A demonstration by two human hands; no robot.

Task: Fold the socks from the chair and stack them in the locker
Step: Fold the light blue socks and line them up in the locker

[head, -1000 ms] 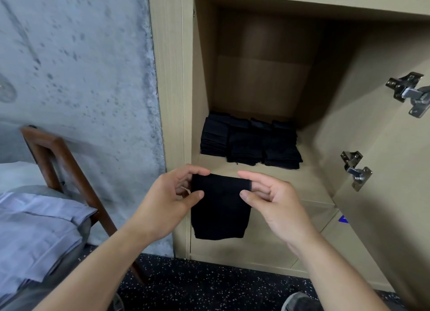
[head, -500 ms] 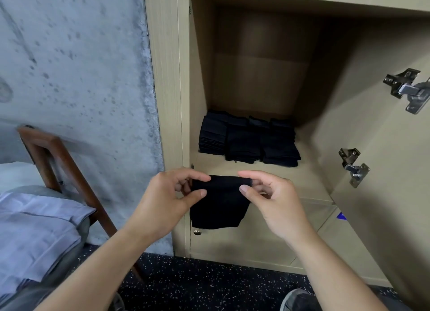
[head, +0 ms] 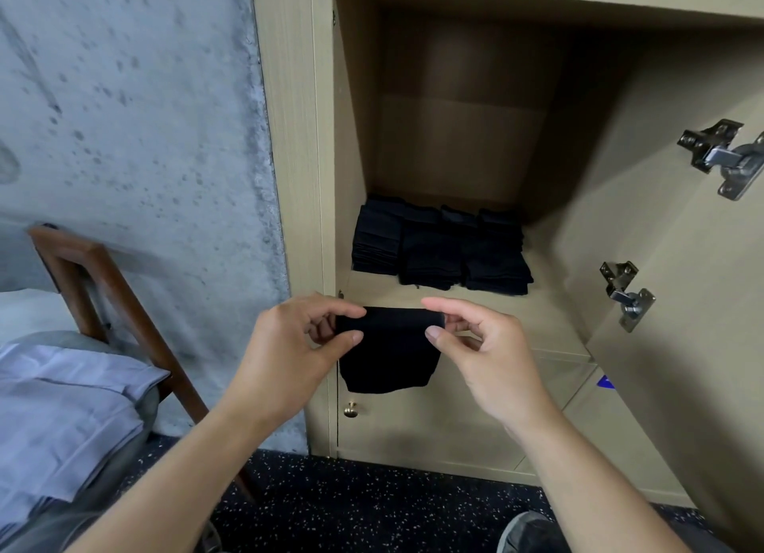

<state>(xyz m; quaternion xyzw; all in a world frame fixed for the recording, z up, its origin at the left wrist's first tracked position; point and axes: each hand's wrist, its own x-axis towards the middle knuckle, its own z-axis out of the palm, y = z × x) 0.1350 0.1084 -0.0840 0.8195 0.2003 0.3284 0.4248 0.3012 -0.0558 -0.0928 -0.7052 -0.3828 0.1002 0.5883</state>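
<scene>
Black sock [head: 388, 354] and stacks [head: 438, 250] (all plain), beige locker [head: 289, 139], mottled grey wall [head: 124, 118], speckled dark floor [head: 372, 507].

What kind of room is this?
Probably a changing or storage room, though that's a guess: a bare concrete wall, an open wooden locker holding stacks of folded black socks, and a speckled floor.

Folded black sock [head: 388, 352] now hangs shorter than a second ago, its lower edge drawn up toward 12 o'clock. Left hand [head: 289, 358] and right hand [head: 483, 354], each pinching a top corner, sit slightly higher, nearer the locker shelf [head: 550, 317] edge.
</scene>
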